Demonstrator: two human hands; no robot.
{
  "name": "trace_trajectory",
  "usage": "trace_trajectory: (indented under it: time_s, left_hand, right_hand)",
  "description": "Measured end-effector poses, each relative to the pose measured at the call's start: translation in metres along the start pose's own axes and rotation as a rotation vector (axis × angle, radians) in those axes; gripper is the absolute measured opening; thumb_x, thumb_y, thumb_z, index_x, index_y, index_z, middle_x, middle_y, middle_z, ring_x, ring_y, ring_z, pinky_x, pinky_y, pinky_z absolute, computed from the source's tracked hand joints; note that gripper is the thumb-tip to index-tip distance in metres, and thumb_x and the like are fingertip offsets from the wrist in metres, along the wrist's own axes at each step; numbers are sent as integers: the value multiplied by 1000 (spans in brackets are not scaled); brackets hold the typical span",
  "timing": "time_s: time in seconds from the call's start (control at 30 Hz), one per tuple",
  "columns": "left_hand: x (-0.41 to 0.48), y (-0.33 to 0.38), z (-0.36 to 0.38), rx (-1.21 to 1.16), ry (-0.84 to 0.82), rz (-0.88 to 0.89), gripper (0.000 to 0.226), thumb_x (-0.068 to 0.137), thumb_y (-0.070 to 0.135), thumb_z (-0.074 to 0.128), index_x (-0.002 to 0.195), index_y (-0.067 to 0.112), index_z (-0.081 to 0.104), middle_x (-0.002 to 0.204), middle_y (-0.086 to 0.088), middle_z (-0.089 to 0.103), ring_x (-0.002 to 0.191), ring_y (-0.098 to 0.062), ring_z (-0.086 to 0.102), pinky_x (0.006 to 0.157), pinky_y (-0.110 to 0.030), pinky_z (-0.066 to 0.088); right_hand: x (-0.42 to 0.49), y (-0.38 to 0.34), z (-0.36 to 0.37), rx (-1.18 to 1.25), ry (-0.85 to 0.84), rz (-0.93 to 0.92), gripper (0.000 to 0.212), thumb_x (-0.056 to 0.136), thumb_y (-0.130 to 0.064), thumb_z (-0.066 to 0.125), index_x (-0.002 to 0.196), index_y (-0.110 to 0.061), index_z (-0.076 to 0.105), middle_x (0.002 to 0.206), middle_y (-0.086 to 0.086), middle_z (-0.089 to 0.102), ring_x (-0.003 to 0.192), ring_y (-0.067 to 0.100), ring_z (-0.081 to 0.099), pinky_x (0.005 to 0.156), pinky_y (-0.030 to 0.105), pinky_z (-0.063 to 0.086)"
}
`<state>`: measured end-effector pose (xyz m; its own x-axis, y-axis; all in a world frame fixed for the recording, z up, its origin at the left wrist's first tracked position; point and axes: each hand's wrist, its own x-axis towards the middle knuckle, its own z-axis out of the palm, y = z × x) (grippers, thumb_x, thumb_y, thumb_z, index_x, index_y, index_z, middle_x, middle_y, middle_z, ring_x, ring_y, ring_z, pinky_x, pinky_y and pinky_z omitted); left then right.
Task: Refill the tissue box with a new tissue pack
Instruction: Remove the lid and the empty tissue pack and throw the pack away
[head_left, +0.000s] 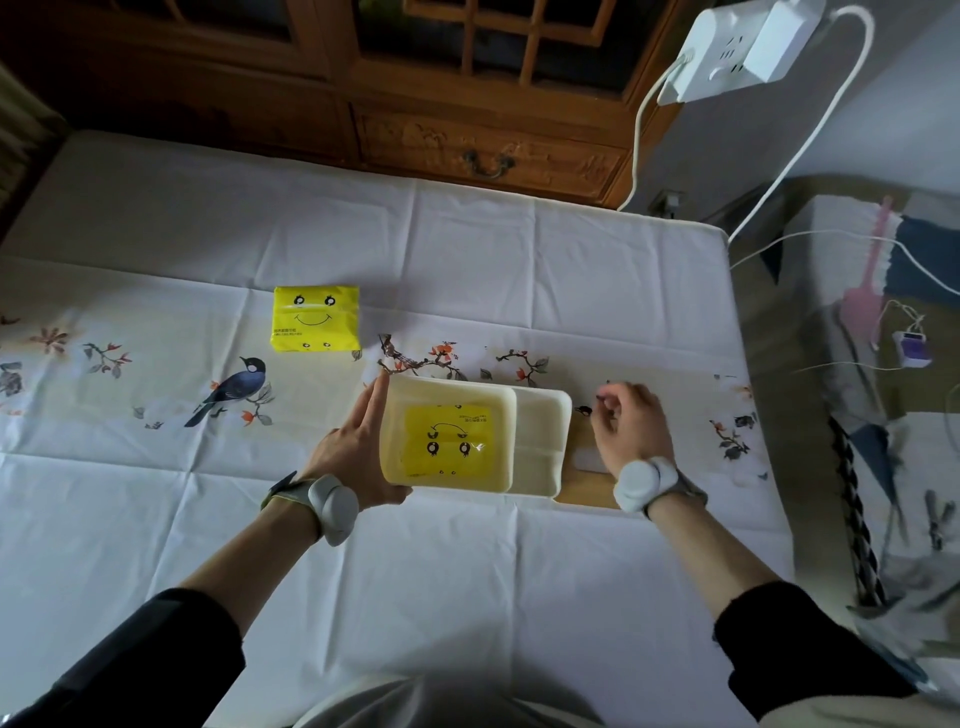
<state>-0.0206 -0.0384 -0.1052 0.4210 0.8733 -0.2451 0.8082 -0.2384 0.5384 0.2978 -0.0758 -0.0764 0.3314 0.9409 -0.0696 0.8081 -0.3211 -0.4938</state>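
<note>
A cream plastic tissue box (540, 441) stands tipped up near the table's middle, its opening towards me. Inside it sits a yellow tissue pack (449, 441) with a printed face, seen upside down. My left hand (358, 447) grips the box's left side, fingers stretched along the wall and the thumb under the near edge. A wooden lid (582, 493) with a white slot lies flat just right of the box. My right hand (628, 428) hovers over this lid with loosely curled fingers and holds nothing. A second yellow tissue pack (315, 326) lies further back on the left.
A white tablecloth (467, 561) printed with birds and flowers covers the table. A carved wooden cabinet (488, 156) stands behind it. A power strip (727, 52) with white cables hangs at the top right. A cluttered side surface with a pink comb (865, 291) lies to the right.
</note>
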Motion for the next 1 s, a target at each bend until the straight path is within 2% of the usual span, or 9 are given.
trace_trajectory:
  time_s: [0.17,0.27,0.33,0.47,0.63,0.83,1.0]
  left_hand:
    - [-1,1,-1,-6,-4,-7,136,48,33,84,148,20,-8,157,-7,16,113,-43,55,69,-44,56]
    - [-1,1,-1,-4,-12,-15,136,49,33,83,148,19,-9,157,-6,14,112,-43,56,70,-45,57]
    - [-1,0,-2,0,-28,-22,136,50,34,83,148,17,-10,158,-7,13,113,-42,56,73,-46,57]
    - [-2,2,-3,-7,-29,-50,137,49,31,84,148,15,-9,158,-5,11,123,-39,49,76,-45,56]
    - [-3,6,-4,-14,-15,-49,133,51,29,82,148,15,-7,158,-4,12,128,-36,45,75,-45,56]
    - [-5,6,-6,-26,-26,-55,133,53,27,83,148,13,-9,159,-5,9,135,-34,37,79,-45,56]
    - [-3,8,-6,-43,-38,-52,136,53,26,84,147,11,-12,159,-7,7,141,-33,27,84,-47,55]
  right_hand:
    - [14,-54,0,83,30,-234,7,81,-9,61,88,-8,61,82,9,63,80,23,54,71,31,44]
    - [7,-80,14,149,-63,-350,6,81,-11,61,87,-10,63,79,5,63,71,14,51,67,28,45]
    - [1,-89,25,177,-190,-385,6,83,-13,60,88,-11,63,81,4,65,68,13,53,65,29,49]
    - [-8,-94,44,62,-503,-387,12,86,-16,57,95,-11,64,95,5,68,80,19,61,76,34,52]
    - [-13,-99,60,-100,-656,-339,28,85,-23,56,111,-14,59,118,6,63,105,25,58,86,35,50]
    - [-17,-100,77,-385,-630,-443,38,84,-31,58,119,-16,53,124,5,59,117,29,36,95,41,31]
    - [-18,-99,80,-401,-577,-444,33,83,-29,58,114,-17,55,118,3,63,114,28,36,94,41,26]
